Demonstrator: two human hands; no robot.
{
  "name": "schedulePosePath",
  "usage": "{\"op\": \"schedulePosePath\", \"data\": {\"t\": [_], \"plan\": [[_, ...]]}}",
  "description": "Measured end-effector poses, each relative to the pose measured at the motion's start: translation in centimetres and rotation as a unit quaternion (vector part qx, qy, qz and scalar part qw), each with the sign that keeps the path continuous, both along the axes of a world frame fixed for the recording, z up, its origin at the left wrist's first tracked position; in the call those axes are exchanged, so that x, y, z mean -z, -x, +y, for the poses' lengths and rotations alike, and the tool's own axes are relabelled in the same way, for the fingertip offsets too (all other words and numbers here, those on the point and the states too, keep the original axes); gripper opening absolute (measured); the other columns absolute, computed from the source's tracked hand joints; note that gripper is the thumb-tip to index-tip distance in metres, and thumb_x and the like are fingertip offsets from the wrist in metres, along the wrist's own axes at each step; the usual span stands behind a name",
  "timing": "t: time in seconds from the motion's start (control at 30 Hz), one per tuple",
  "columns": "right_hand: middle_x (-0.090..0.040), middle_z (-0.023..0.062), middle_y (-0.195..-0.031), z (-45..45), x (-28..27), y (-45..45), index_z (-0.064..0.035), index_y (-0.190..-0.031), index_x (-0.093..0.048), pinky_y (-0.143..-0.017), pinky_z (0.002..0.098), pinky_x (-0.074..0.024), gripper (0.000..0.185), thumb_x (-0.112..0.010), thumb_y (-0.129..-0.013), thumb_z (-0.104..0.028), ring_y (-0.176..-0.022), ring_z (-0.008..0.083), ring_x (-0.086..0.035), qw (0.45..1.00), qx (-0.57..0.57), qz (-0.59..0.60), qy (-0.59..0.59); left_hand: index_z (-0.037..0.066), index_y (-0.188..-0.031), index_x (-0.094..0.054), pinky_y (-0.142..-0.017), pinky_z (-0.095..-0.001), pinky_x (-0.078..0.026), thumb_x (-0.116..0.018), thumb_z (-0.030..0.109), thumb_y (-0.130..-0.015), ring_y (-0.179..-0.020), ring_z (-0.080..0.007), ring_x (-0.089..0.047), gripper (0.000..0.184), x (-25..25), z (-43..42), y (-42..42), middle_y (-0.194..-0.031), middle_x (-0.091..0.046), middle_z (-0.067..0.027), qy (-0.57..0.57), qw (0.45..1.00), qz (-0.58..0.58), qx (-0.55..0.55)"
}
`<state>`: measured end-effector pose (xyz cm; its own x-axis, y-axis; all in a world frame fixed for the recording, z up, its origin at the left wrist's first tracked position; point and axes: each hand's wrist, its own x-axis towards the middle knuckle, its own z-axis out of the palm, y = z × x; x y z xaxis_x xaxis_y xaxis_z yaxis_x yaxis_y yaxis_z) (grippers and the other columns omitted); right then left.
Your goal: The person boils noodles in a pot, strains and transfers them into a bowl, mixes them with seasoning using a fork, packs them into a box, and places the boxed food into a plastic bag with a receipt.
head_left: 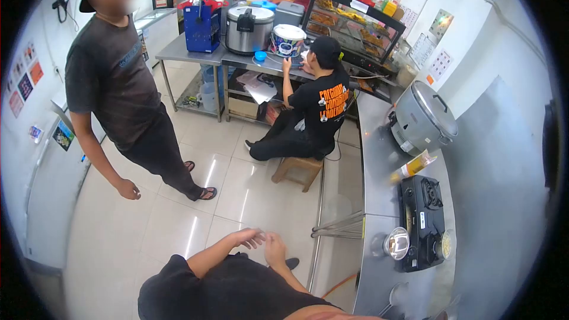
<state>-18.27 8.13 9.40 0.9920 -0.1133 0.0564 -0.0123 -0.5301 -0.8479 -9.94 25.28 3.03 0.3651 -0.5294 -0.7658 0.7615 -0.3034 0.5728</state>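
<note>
My left hand (248, 237) is in front of my body at the lower middle, its fingers loosely bent and apart, with nothing visible in it. Close beside it, my right hand (275, 250) is raised with its back toward me. Its fingers bend toward the left hand, and their tips are too small to make out. I cannot tell whether the two hands touch. Below both hands lies the tiled floor (231, 216). A dark shoe (292, 263) shows just past my right wrist.
A person (112, 77) stands at left; another (323, 101) sits on a brown stool (298, 173) at the steel table (204, 56). The right-hand counter (379, 198) holds a large cooker (421, 117), a gas stove (422, 219) and a metal bowl (396, 243). A food display case (354, 24) stands behind.
</note>
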Motion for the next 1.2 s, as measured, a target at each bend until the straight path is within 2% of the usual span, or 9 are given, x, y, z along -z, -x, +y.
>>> {"op": "schedulePosePath", "data": {"t": [0.07, 0.17, 0.27, 0.37, 0.4, 0.53, 0.73, 1.0, 1.2], "plan": [[-0.065, 0.0214, -0.121, 2.3, 0.2, 1.3, -0.0030, -0.115, -0.066, -0.090, 0.0458, -0.0546, 0.020, -0.057, -0.103, -0.016, -0.110, 0.0401, -0.066, 0.998, -0.048, -0.039, 0.000, 0.010, -0.129, -0.066, -0.079, -0.0370, -0.054, -0.051, 0.050, -0.103, -0.092, -0.0181, -0.067, 0.050, 0.2, 1.2, 0.3, -0.117, -0.070, -0.0062, 0.038, 0.995, 0.068, -0.062], [-0.058, 0.0213, -0.133, 3.6, -0.1, 2.6, -0.0064, -0.123, -0.065, -0.094, 0.0471, -0.0548, 0.024, -0.060, -0.099, -0.009, -0.114, 0.0426, -0.064, 0.991, -0.116, -0.061, -0.004, 0.012, -0.129, -0.067, -0.080, -0.0366, -0.054, -0.053, 0.044, -0.104, -0.093, -0.0157, -0.067, 0.042, 0.1, 2.9, 0.8, -0.113, -0.071, -0.0027, 0.029, 0.997, 0.049, -0.045], [-0.051, 0.0215, -0.139, 3.6, -1.5, 3.0, -0.0119, -0.134, -0.063, -0.094, 0.0450, -0.0557, 0.046, -0.061, -0.091, 0.002, -0.114, 0.0422, -0.065, 0.986, -0.160, -0.037, 0.037, 0.012, -0.124, -0.071, -0.079, -0.0317, -0.054, -0.056, 0.037, -0.105, -0.088, -0.0121, -0.066, 0.034, -2.0, 3.3, 1.0, -0.104, -0.071, 0.0018, 0.006, 0.997, 0.016, -0.077], [-0.050, 0.0194, -0.140, 3.0, -1.4, 3.6, -0.0149, -0.142, -0.059, -0.092, 0.0409, -0.0566, 0.058, -0.059, -0.088, 0.006, -0.111, 0.0350, -0.067, 0.978, -0.190, 0.062, -0.064, 0.012, -0.126, -0.071, -0.080, -0.0308, -0.054, -0.055, 0.034, -0.107, -0.088, -0.0113, -0.066, 0.033, -0.9, 4.1, 0.1, -0.107, -0.072, 0.0018, 0.008, 0.995, -0.025, -0.097], [-0.055, 0.0172, -0.136, 2.7, -1.4, 3.8, -0.0134, -0.146, -0.054, -0.088, 0.0363, -0.0575, 0.060, -0.055, -0.089, 0.006, -0.107, 0.0249, -0.069, 0.973, -0.201, 0.082, -0.082, 0.012, -0.127, -0.071, -0.081, -0.0308, -0.054, -0.054, 0.033, -0.107, -0.089, -0.0112, -0.065, 0.033, -0.7, 4.5, 0.0, -0.109, -0.072, 0.0017, 0.012, 0.994, -0.039, -0.102], [-0.068, 0.0156, -0.124, 1.9, 2.8, 4.3, -0.0068, -0.151, -0.043, -0.081, 0.0315, -0.0571, 0.053, -0.050, -0.099, -0.004, -0.093, 0.0202, -0.072, 0.925, -0.080, 0.187, -0.321, 0.013, -0.134, -0.069, -0.088, -0.0312, -0.050, -0.051, 0.036, -0.108, -0.098, -0.0128, -0.066, 0.039, -1.3, 4.7, 0.1, -0.128, -0.071, 0.0010, 0.037, 0.992, -0.063, -0.104], [-0.072, 0.0130, -0.100, 1.2, 3.6, 2.1, -0.0018, -0.143, -0.048, -0.081, 0.0397, -0.0586, 0.044, -0.056, -0.107, -0.025, -0.090, 0.0251, -0.072, 0.831, 0.000, 0.351, -0.432, 0.012, -0.141, -0.064, -0.098, -0.0370, -0.048, -0.052, 0.038, -0.108, -0.116, -0.0203, -0.064, 0.044, -1.0, 1.4, 0.7, -0.138, -0.066, -0.0038, -0.006, 0.997, -0.079, -0.023], [-0.064, 0.0058, -0.083, -1.0, 4.0, 2.7, -0.0045, -0.121, -0.056, -0.070, 0.0354, -0.0569, 0.022, -0.057, -0.107, -0.021, -0.074, 0.0217, -0.068, 0.850, 0.023, 0.306, -0.429, 0.009, -0.141, -0.064, -0.101, -0.0406, -0.048, -0.052, 0.036, -0.107, -0.116, -0.0221, -0.066, 0.045, -3.0, -0.8, 0.4, -0.138, -0.066, -0.0063, 0.055, 0.994, -0.094, 0.001], [-0.060, 0.0039, -0.081, -0.3, 2.1, 1.8, -0.0068, -0.118, -0.054, -0.068, 0.0353, -0.0547, 0.017, -0.052, -0.109, -0.021, -0.072, 0.0194, -0.064, 0.856, -0.007, 0.282, -0.433, 0.007, -0.134, -0.069, -0.096, -0.0378, -0.052, -0.058, 0.042, -0.105, -0.110, -0.0186, -0.066, 0.047, -3.4, 0.0, 0.1, -0.130, -0.071, -0.0069, 0.078, 0.983, -0.164, -0.038]]}}
